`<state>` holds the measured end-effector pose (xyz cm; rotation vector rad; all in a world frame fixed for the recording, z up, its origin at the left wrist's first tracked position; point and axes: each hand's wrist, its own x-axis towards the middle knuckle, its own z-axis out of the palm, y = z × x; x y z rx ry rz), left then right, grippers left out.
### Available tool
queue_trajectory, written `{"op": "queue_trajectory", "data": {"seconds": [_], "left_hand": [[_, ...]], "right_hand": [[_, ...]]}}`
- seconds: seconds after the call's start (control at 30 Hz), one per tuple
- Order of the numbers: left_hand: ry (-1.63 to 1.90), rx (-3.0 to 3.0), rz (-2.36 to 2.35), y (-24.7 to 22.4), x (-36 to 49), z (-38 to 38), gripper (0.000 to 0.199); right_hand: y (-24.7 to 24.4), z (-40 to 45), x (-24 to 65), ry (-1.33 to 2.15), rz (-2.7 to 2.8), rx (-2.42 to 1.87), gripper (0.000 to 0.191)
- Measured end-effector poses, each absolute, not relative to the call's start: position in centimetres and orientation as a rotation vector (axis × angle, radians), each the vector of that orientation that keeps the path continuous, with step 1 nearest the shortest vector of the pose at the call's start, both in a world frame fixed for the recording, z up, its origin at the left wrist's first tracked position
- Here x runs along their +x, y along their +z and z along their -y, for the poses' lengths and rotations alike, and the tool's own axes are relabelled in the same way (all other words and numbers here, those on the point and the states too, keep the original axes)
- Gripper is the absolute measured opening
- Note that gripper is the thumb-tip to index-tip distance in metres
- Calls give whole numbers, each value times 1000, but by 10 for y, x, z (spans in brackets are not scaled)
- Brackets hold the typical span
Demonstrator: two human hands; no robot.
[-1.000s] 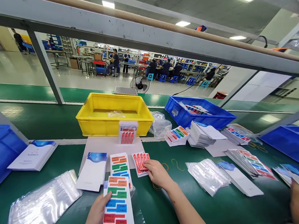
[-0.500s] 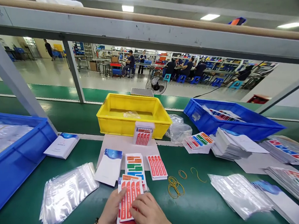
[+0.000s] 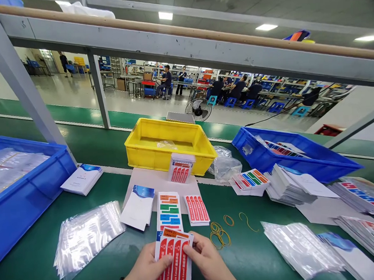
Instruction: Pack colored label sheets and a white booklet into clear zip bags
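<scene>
Both hands hold a small stack of label sheets (image 3: 176, 261), a red-striped sheet on top and an orange-marked one peeking out behind. My left hand (image 3: 149, 265) grips its left side, thumb across the front; a beaded bracelet circles that wrist. My right hand (image 3: 208, 258) pinches the upper right edge between thumb and fingers. Just beyond lie a multicoloured label sheet (image 3: 168, 210), a pile of red label sheets (image 3: 197, 209) and white booklets with a blue top (image 3: 138, 209). A filled clear bag (image 3: 180, 168) leans against the yellow bin (image 3: 172, 157).
Clear plastic bags lie left (image 3: 88, 239) and right (image 3: 302, 246). Rubber bands (image 3: 220, 234) rest right of centre. Blue bins stand at left (image 3: 30, 202) and right (image 3: 295, 163). Booklet stacks (image 3: 289, 184) sit before the right bin. A metal frame bar (image 3: 181, 40) crosses above.
My right hand has moved from lying over the front of the stack to pinching its upper right edge. The stack has shifted slightly right, and the view has turned a little.
</scene>
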<state>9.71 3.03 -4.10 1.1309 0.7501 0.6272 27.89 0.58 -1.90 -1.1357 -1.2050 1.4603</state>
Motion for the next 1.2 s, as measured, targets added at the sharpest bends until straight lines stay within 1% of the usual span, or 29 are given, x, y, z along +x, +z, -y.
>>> {"op": "queue_trajectory", "data": {"seconds": [0.07,0.17,0.2,0.27,0.37,0.47,0.6,0.7,0.87,1.0,1.13,1.2], "left_hand": [[590,1447,-787,-27,93,-31,26],[519,1880,-888,-10,88,-33,9],[504,2010,-901,-6,87,-33,8],[522,2234,-854,0,87,-32,13],[652,2410,-687,7,87,-32,17],[794,2416,-589,16,86,-34,20],[916,2361,-651,21,84,-35,19],[988,2299,-684,18,86,-34,20],[1022,2261,-665,13,91,-31,24],[1120,2170,-650,12,91,-28,24],[1158,2134,-633,15,90,-27,26],[1153,2153,-644,16,89,-26,25]], "right_hand": [[-6,-6,288,1378,1169,-1167,29],[9,-9,304,1162,986,-1158,25],[13,-10,307,1092,908,-1127,24],[18,-13,307,1012,782,-1046,23],[22,-17,299,1035,750,-966,24],[23,-17,295,1062,861,-981,21],[29,-11,302,961,1084,-1093,17],[37,-7,306,889,1228,-1185,19],[46,-5,300,864,1496,-1293,22],[44,-3,298,847,1671,-1273,17],[42,4,302,753,1691,-1188,26],[45,8,302,747,1749,-1171,21]]}}
